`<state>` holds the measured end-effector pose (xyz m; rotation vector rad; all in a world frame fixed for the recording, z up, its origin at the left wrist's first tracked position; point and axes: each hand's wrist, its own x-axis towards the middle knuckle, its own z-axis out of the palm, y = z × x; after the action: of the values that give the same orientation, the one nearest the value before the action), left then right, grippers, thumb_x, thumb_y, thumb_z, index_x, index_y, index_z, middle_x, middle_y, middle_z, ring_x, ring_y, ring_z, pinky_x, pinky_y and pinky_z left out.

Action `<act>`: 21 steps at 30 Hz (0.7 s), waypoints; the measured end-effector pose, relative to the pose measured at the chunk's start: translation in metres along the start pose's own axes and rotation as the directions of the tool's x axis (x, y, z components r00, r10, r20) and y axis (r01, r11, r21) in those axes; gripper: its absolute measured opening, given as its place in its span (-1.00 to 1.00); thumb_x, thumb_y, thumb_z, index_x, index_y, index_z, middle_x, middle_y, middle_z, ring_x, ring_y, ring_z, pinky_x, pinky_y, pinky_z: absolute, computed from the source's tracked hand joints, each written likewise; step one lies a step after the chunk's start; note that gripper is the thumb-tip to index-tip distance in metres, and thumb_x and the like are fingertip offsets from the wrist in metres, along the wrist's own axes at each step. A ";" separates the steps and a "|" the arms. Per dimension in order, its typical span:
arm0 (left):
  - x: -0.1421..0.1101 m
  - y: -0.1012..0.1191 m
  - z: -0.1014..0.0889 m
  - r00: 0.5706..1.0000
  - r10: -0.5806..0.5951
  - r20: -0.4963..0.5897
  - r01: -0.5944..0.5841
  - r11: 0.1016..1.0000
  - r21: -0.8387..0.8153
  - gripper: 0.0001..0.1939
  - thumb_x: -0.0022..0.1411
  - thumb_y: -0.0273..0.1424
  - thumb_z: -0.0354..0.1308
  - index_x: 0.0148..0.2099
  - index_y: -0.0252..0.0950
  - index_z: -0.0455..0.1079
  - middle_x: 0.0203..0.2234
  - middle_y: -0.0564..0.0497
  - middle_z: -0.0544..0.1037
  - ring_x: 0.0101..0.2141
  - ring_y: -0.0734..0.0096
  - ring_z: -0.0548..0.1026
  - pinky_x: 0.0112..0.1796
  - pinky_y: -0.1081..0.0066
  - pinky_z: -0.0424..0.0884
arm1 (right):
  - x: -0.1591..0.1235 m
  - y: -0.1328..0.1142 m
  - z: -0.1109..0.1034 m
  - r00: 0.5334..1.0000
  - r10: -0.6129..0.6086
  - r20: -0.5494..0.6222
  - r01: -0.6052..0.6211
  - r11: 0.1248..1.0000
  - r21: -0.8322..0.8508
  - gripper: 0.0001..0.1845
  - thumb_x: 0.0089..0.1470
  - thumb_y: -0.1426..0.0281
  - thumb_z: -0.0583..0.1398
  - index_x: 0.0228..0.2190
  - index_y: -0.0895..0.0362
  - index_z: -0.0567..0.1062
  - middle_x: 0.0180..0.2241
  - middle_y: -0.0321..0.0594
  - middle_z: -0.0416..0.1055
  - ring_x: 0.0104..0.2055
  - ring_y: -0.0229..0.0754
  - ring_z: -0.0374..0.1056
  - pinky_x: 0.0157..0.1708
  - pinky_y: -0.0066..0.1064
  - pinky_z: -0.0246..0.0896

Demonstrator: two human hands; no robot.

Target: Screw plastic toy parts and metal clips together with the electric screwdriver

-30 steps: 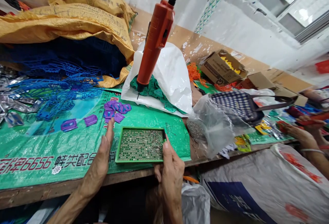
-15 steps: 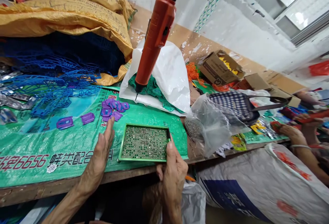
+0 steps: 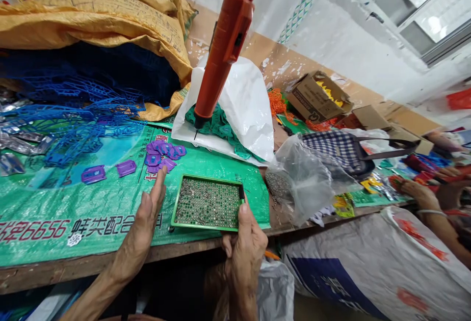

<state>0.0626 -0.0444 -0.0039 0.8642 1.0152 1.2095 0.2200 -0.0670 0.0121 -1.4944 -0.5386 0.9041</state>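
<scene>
A shallow green screw tray (image 3: pixel 208 227) is gripped at its right end by my right hand (image 3: pixel 246 242), thumb on the rim. Small metal screws (image 3: pixel 191 194) lie loose over its perforated bed, thickest toward the left; many holes on the bed hold screws. My left hand (image 3: pixel 145 220) stands apart from the tray's left side, fingers stretched out, holding nothing. Beyond its fingertips lies a small heap of purple plastic parts (image 3: pixel 162 153), with two more to the left. An orange electric screwdriver (image 3: pixel 222 56) hangs bit down above the tray's far side.
Blue plastic frames (image 3: pixel 81 124) spill from a yellow sack (image 3: pixel 121 21) at left. Behind the screwdriver lies a white bag (image 3: pixel 246 100) with green parts. A clear bag of screws (image 3: pixel 305 178) and a checked bag (image 3: pixel 331 151) lie right. Another person's hand (image 3: pixel 419 193) is at far right.
The loose screws have slid from the tray's right side across to its left. The tray has shifted slightly right and its tilt has changed. My left hand stays open beside it.
</scene>
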 end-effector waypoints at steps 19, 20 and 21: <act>-0.003 0.001 -0.001 0.998 -0.051 0.031 0.052 0.998 -0.036 -0.23 0.41 0.19 -0.24 0.50 -0.03 -0.01 0.48 0.23 -0.03 0.47 0.17 -0.28 0.43 0.18 -0.35 | -0.002 0.003 -0.002 1.000 0.006 -0.005 -0.006 1.000 0.002 -0.22 0.11 -0.14 0.23 0.11 0.21 0.51 -0.57 -0.54 -0.10 -0.69 -0.47 -0.16 -0.79 -0.60 -0.19; -0.004 0.001 -0.001 0.998 -0.046 0.049 0.047 0.999 -0.024 -0.23 0.40 0.20 -0.24 0.50 -0.02 -0.02 0.48 0.24 -0.04 0.47 0.17 -0.28 0.43 0.17 -0.34 | -0.003 0.003 -0.002 1.000 0.010 0.001 -0.010 1.000 0.002 -0.21 0.10 -0.14 0.23 0.10 0.22 0.51 -0.57 -0.54 -0.11 -0.69 -0.47 -0.16 -0.78 -0.60 -0.20; -0.004 0.002 -0.001 0.998 -0.035 0.061 0.036 0.999 -0.009 -0.24 0.40 0.20 -0.25 0.50 0.00 -0.04 0.48 0.26 -0.07 0.47 0.19 -0.28 0.43 0.18 -0.34 | -0.003 0.002 -0.002 1.000 0.010 -0.008 -0.010 1.000 0.006 -0.21 0.09 -0.14 0.24 0.09 0.23 0.51 -0.58 -0.55 -0.11 -0.69 -0.46 -0.17 -0.78 -0.60 -0.20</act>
<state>0.0606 -0.0482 -0.0020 0.8664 0.9711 1.1512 0.2195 -0.0706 0.0104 -1.4955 -0.5226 0.9065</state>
